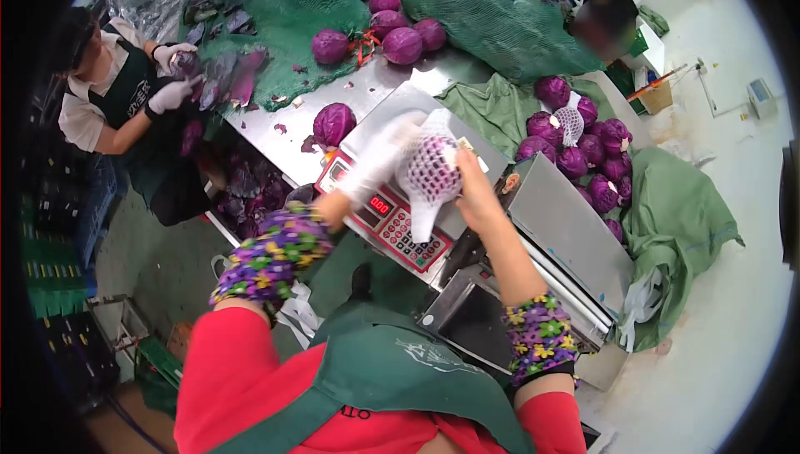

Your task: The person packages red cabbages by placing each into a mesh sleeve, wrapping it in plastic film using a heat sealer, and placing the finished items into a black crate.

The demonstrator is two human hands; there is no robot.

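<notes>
A purple cabbage (pixel 433 164) in a white foam net is held up over the red scale (pixel 390 210), whose display shows 0.00. My right hand (pixel 475 191), bare, has its fingers wrapped round the right side of the netted cabbage. On the cabbage's left side is my left hand (pixel 379 158), in a white glove and smeared by motion, so its fingers cannot be made out. An unwrapped purple cabbage (pixel 334 125) sits on the metal table (pixel 292 141) just left of the scale.
Several cabbages (pixel 591 149) are piled at the right, one in a net. Green mesh sacks (pixel 492 20) lie along the back. A steel machine (pixel 567 229) stands right of the scale. One person (pixel 125 91) at the left handles a cabbage; another person (pixel 612 4) is at the back right.
</notes>
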